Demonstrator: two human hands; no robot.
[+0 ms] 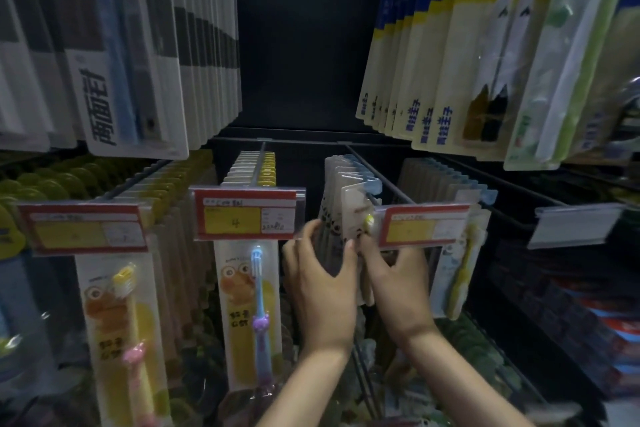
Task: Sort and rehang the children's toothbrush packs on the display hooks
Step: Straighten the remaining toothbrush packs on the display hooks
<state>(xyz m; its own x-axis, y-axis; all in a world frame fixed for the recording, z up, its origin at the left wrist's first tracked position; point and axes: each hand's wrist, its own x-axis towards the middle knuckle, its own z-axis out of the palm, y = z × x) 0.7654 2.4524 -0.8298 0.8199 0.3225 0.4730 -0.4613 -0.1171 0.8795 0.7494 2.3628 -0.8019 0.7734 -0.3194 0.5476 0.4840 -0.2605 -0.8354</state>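
A bunch of white and blue children's toothbrush packs hangs on a metal display hook at the middle of the rack. My left hand grips the left side of this bunch. My right hand pinches the front pack near the hook's tip, beside a red and yellow price tag. To the left hang yellow cartoon packs, one with a blue brush and one with a pink and yellow brush. Another row of blue-topped packs hangs to the right.
Long white adult toothbrush packs hang above left, yellow and blue ones above right. More price tags front the left hooks, and a blank tag holder sits at right. A dark gap lies between the upper rows.
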